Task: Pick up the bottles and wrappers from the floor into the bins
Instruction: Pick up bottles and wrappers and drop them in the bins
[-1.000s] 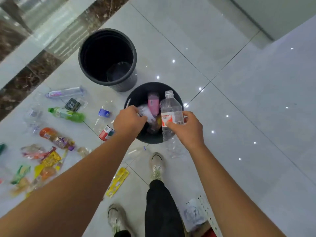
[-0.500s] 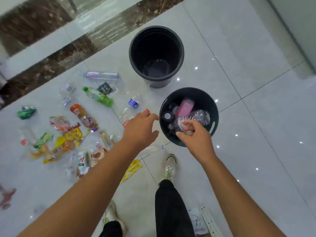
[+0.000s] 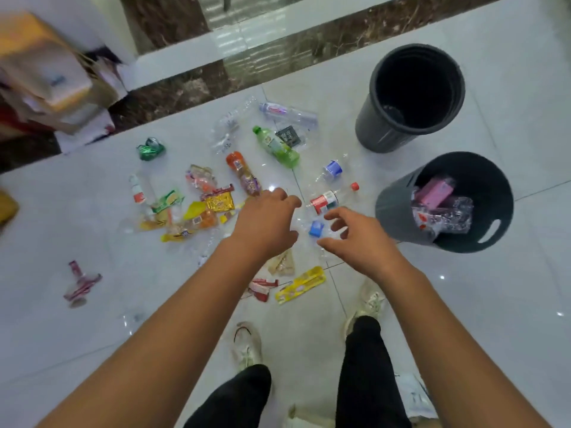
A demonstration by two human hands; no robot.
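Left hand point(image 3: 267, 225) is spread open, empty, wrappers point(image 3: 197, 208) lying to its left. Right hand point(image 3: 360, 239) is open above a clear bottle point(image 3: 316, 228) on the floor between both hands. Bottle should be grasped mid-body, then carried rightward to the bin point(image 3: 398, 211).

Black bins point(image 3: 411, 88); green bottle point(image 3: 276, 146); yellow wrapper point(image 3: 300, 284); blue-labelled clear bottle point(image 3: 315, 228); glossy white floor point(image 3: 509, 319).

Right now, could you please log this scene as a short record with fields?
left hand: open, empty, above the litter
right hand: open, empty, by a clear bottle with a blue label
near bin: holds bottles
far bin: looks nearly empty
floor: bottles and wrappers still scattered
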